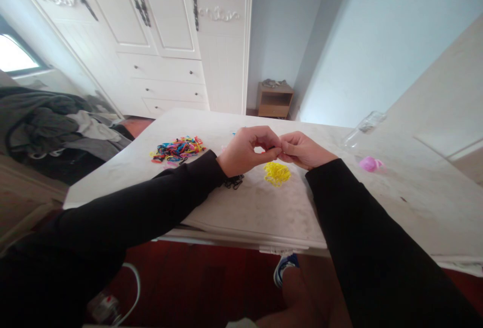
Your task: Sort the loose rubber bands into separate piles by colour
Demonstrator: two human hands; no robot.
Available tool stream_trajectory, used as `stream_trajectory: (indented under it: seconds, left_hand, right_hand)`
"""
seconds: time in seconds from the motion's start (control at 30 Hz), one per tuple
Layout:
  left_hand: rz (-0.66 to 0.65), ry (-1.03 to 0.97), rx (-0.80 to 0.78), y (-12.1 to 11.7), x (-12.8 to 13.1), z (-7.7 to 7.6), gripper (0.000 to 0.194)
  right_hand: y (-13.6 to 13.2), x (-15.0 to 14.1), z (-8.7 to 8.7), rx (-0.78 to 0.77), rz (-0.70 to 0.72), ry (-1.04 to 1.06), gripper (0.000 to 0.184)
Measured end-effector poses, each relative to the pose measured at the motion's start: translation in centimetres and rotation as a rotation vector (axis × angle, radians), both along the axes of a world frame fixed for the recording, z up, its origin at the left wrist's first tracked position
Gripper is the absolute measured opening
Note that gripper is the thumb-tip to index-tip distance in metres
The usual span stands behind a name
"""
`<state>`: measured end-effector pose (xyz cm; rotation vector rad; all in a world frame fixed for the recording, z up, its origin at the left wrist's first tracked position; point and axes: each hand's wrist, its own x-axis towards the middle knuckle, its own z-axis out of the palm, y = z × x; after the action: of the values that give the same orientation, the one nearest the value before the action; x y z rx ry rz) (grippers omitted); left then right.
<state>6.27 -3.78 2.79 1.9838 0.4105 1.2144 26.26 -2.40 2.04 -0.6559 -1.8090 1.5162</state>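
Over the white table point(241, 212), my left hand point(249, 151) and my right hand point(306, 150) meet with their fingertips pinched together. Whatever is between the fingers is too small and covered to make out; a dark speck shows there. Just below them lies a pile of yellow rubber bands point(277, 173). Black rubber bands point(234, 182) lie under my left wrist, partly covered by it. To the left is a larger heap of mixed-colour rubber bands point(177, 150). A bit of red shows through the gap in my left hand, and some blue shows behind that hand.
A clear plastic jar point(363, 131) lies on the table's right part, with a crumpled pink thing point(371, 164) nearby. Dark and grey clothes point(56, 121) are heaped at the left. Beyond the table stand a white wardrobe point(166, 81) and a small wooden cabinet point(274, 110).
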Motion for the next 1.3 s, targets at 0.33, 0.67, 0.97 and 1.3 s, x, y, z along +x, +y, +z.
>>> stream_trajectory:
  seconds: [0.33, 0.67, 0.97, 1.3]
  left_hand:
    - [0.0, 0.02, 0.043, -0.02, -0.01, 0.09, 0.006]
    - [0.003, 0.031, 0.027, 0.01, -0.01, 0.12, 0.007]
    - [-0.052, -0.034, 0.004, -0.09, 0.01, 0.05, 0.005]
    - [-0.069, -0.056, 0.022, -0.04, 0.0, -0.11, 0.005]
  right_hand:
    - [-0.08, -0.05, 0.01, -0.019, -0.005, -0.031, 0.052]
    - [-0.18, -0.27, 0.11, -0.018, 0.017, -0.01, 0.053]
    - [-0.5, -0.49, 0.39, -0.023, 0.005, 0.03, 0.053]
    - [-0.46, -0.45, 0.29, -0.024, 0.035, 0.052, 0.05]
